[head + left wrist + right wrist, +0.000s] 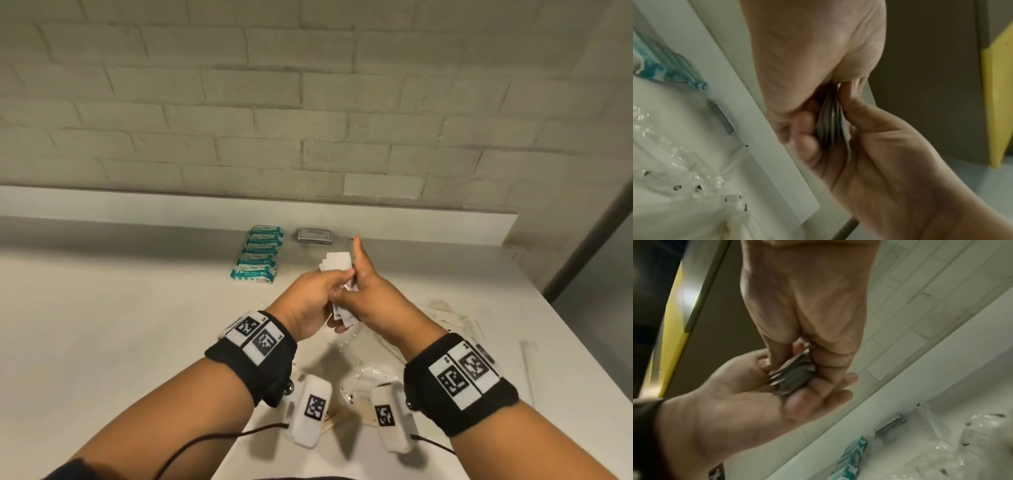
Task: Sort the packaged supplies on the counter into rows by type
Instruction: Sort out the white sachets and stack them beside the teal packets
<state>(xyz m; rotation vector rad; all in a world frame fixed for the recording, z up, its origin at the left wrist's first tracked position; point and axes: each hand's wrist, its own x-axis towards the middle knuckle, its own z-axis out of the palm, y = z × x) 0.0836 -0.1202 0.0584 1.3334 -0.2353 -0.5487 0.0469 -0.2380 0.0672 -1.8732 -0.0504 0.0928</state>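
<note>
Above the middle of the white counter [137, 325], both hands hold one stack of small flat white-grey packets [343, 312]. My left hand [320, 293] cups the stack [795, 374] from below and the left. My right hand [368, 296] pinches the stack [830, 123] from the right, its thumb pointing up. Just beyond the hands, a few loose white packets [337, 262] lie on the counter. A row of several teal packs [258, 255] runs back to the ledge, with a short pile of grey sachets [314, 235] beside it.
Clear plastic-wrapped items [448, 318] lie crumpled on the counter to the right and below my wrists. A thin clear sleeve [525, 359] rests near the counter's right edge. A raised ledge [411, 222] and a brick wall close the back.
</note>
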